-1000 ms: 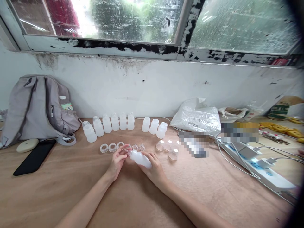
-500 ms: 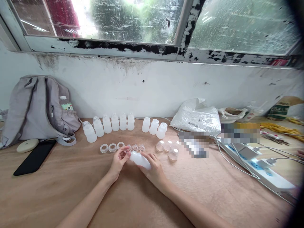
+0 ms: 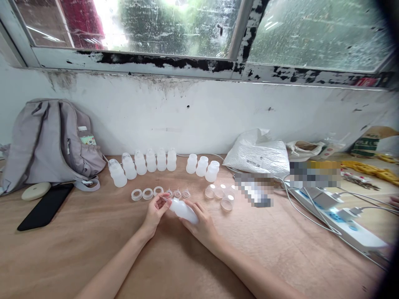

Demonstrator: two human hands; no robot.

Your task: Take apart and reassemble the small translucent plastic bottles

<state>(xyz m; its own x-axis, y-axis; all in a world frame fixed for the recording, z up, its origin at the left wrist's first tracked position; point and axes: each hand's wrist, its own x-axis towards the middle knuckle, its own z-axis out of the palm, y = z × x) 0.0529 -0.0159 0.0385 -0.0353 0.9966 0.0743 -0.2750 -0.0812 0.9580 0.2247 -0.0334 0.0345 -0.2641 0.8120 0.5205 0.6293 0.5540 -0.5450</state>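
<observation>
My right hand [image 3: 199, 218] is wrapped around a frosted white baby bottle [image 3: 186, 212], which lies tilted with its neck toward the left. At that neck end, my left hand [image 3: 156, 210] pinches a small clear bottle nipple [image 3: 166, 198], partly hidden by the fingers. Just beyond the hands stand several clear nipples [image 3: 186, 193], with white screw rings [image 3: 148, 193] to their left. Several clear domed caps [image 3: 227, 203] sit right of my right hand. Farther back, capped bottles [image 3: 151, 161] form a row, and three open bottles [image 3: 212, 171] stand to their right.
A grey backpack [image 3: 46, 141] leans at the left by a black phone [image 3: 46, 207] and a round cream case [image 3: 36, 191]. To the right are a white plastic bag [image 3: 257, 155], a power strip [image 3: 358, 234] with cables and yellow straps [image 3: 364, 168]. Another person's hand [image 3: 394, 202] shows at the right edge.
The bottle and my right hand have shifted very slightly, with the bottle's base a touch lower. My left hand keeps its pinch at the neck.
</observation>
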